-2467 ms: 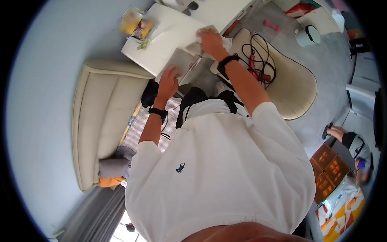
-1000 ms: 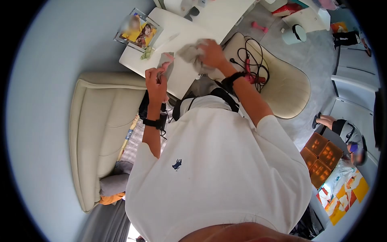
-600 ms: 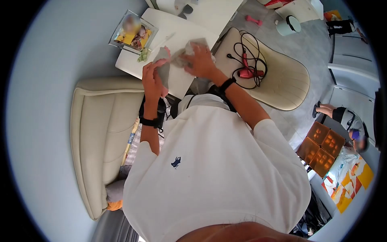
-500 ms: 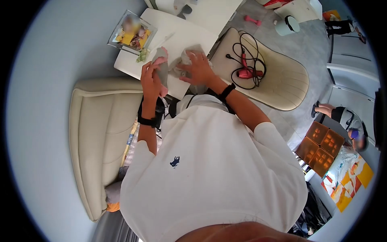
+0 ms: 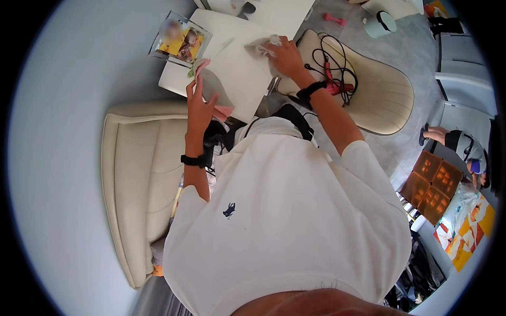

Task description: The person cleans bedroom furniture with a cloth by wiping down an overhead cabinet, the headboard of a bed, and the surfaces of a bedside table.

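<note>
My left hand is closed on a grey and pink cloth, which hangs over the near left part of the white desk. Farther right, my right hand grips a crumpled light grey cloth against the desk top. Behind my left hand a glass photo frame leans near the wall, with a small green item beside it, partly hidden by the pink cloth edge. A thin clear strip lies on the desk between the two cloths.
A red hair dryer with a black cord rests on a cream stool at the right. Beyond are a pink dumbbell and a white bin. A beige headboard stands left. Another person is at far right.
My right hand has moved up and to the right with the light grey cloth. In my left hand the grey and pink cloth is now spread wider.
</note>
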`<state>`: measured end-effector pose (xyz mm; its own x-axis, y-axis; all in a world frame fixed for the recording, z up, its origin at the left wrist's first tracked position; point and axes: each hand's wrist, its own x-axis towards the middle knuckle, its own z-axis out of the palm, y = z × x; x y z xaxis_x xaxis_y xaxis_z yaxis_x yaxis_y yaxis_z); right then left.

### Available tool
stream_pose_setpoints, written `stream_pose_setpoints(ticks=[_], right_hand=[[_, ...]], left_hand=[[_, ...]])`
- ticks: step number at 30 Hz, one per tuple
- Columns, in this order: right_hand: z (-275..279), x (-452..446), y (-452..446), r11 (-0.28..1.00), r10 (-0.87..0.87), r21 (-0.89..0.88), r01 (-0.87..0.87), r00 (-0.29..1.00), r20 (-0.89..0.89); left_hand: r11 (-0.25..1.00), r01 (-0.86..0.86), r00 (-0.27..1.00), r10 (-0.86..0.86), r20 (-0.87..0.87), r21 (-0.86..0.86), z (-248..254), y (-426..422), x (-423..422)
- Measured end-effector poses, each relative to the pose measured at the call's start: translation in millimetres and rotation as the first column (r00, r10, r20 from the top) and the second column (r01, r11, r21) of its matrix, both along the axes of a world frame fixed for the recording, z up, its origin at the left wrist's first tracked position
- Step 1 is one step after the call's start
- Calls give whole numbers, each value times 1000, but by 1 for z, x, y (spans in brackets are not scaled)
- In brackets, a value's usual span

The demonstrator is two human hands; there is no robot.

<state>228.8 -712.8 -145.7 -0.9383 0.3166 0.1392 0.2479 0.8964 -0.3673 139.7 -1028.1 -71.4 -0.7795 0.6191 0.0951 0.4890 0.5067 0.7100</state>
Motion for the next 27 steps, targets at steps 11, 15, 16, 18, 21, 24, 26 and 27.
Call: stream_pose_setpoints(ticks=[11, 15, 16, 18, 21, 24, 26, 27], right_hand=[[13, 64, -71, 944, 319, 104, -314, 947, -28], [17, 51, -45, 972, 233, 33, -234, 972, 35], [17, 42, -33, 989, 146, -17, -145, 987, 71], [15, 21, -7, 999, 34, -20, -33, 997, 73], [12, -1, 19, 990, -137, -27, 140, 986, 92], [12, -1, 11, 976, -219, 16, 219, 968, 121], [17, 7, 0, 972, -233, 63, 226, 962, 140], [18, 14, -8, 978, -207, 53, 201, 966, 155]], left_hand=[[996, 28, 939, -57, 339, 87, -1, -5, 9], [997, 77, 931, -77, 356, 14, -4, -7, 5], [996, 79, 936, -60, 347, -42, -4, -5, 4], [995, 89, 955, -73, 288, -45, -12, -7, 3], [993, 103, 965, -86, 249, -58, -2, -7, 8], [988, 148, 968, -136, 210, -42, -4, -8, 10], [984, 180, 972, -175, 156, -14, -6, -6, 12], [984, 175, 974, -175, 145, 13, -4, -5, 14]])
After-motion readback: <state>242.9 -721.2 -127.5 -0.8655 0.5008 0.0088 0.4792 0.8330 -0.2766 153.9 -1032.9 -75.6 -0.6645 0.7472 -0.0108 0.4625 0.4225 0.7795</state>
